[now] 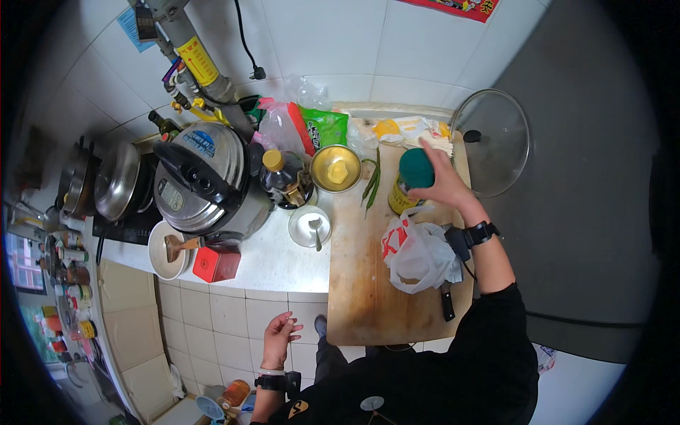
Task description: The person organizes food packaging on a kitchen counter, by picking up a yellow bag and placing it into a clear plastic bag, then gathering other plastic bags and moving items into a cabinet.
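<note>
My right hand (449, 180) grips the dark green lid of a jar (402, 197) with a yellow label, its thumb and fingers around the lid. The jar is at the far part of the wooden cutting board (361, 283). Just nearer lies a crumpled white plastic bag (418, 256) with red print. Green chili peppers (372, 180) rest left of the jar. My left hand (279, 338) hangs in front of the counter, away from everything; its fingers are loosely bent and apart, with nothing visible in them.
A black-handled knife (448, 304) lies partly under the bag. To the left stand a metal bowl (317, 157) with something yellow, a glass bowl (301, 237) with a spoon, a dark bottle (287, 177), a pressure cooker (234, 219) and a red tin (225, 263). A glass lid (506, 152) leans right.
</note>
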`<state>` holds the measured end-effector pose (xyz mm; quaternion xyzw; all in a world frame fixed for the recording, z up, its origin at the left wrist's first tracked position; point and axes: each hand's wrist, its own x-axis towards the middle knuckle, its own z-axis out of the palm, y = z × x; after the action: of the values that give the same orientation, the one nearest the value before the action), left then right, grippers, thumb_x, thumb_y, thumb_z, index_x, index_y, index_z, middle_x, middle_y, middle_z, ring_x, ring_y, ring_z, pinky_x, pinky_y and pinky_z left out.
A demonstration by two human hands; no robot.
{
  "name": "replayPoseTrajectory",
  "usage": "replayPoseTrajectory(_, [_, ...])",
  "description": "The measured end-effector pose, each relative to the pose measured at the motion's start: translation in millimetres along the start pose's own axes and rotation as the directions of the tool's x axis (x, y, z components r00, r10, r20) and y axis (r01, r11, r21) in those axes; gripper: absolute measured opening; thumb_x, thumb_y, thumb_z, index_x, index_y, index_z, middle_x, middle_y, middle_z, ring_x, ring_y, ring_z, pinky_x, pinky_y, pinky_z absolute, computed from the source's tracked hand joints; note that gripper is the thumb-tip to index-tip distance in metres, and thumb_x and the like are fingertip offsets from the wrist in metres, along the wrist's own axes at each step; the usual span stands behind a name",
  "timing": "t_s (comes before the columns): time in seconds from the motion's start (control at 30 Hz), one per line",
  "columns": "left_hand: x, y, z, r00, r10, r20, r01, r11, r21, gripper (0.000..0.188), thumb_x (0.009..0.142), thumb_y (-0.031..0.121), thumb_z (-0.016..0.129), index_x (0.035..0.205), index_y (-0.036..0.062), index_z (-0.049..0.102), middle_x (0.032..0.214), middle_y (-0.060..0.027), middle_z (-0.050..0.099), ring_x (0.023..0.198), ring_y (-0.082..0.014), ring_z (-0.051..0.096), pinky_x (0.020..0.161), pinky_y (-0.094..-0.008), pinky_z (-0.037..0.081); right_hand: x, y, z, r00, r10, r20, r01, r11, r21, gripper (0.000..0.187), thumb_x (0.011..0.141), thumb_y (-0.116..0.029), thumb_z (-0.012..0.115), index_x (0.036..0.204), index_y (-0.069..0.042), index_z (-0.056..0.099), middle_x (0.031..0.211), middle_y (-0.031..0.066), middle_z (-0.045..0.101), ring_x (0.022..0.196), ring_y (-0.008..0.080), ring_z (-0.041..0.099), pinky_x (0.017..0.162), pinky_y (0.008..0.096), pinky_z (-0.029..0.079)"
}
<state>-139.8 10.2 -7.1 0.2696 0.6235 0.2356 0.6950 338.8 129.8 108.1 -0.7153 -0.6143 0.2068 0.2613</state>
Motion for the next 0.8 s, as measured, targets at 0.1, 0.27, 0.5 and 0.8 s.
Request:
replayPoseTrajectory(0.1, [-2,-3,-5,1.000,-0.007,-0.029,0.007,1.000,-0.003,0.026,0.090,0.011,0.053,0.115,0.0037,0.053,0.099,-0.0091,0.060,0.084,-0.0189,0.064,0.064,-0.0280,0.052,8,11,-5,0.992,-0.068,0.104,0.031,0.943,0.331,0.090,0.067,-0.019,0.075,0.142,-0.016,0.024,0.123,0.0219,0.046,0.115,0.0321,0.044,0.098,0.0359,0.036])
replayPoseTrajectory(0.27, [-5,-1,-1,1.000,-0.007,-0.022,0.008,0.999,0.037,0.026,0.091,0.012,0.051,0.115,0.0033,0.052,0.100,-0.0100,0.059,0.086,-0.0206,0.063,0.064,-0.0312,0.054,61,99,-18,0.977,0.168,-0.131,-0.148,0.977,0.151,0.075,0.072,-0.018,0.071,0.137,-0.015,0.034,0.129,0.0146,0.046,0.119,0.0306,0.043,0.099,0.0357,0.035])
replayPoseTrajectory(0.5, [-2,-10,6,0.998,-0.043,-0.045,0.045,0.998,0.045,0.025,0.090,0.012,0.052,0.114,0.0032,0.052,0.099,-0.0101,0.059,0.084,-0.0210,0.063,0.064,-0.0318,0.054,97,166,28,0.955,-0.294,0.026,0.231,0.687,-0.689,0.079,0.070,-0.016,0.069,0.139,-0.016,0.030,0.140,0.0141,0.033,0.127,0.0344,0.032,0.105,0.0437,0.027])
replayPoseTrajectory(0.8, [5,-8,15,0.996,-0.066,-0.056,0.069,0.997,0.046,0.025,0.089,0.010,0.054,0.113,0.0034,0.054,0.096,-0.0084,0.061,0.083,-0.0189,0.064,0.063,-0.0276,0.052,122,171,38,0.954,-0.280,0.107,0.276,0.682,-0.677,0.051,0.069,-0.008,0.061,0.119,-0.011,0.050,0.109,0.0125,0.055,0.111,0.0300,0.047,0.102,0.0443,0.029])
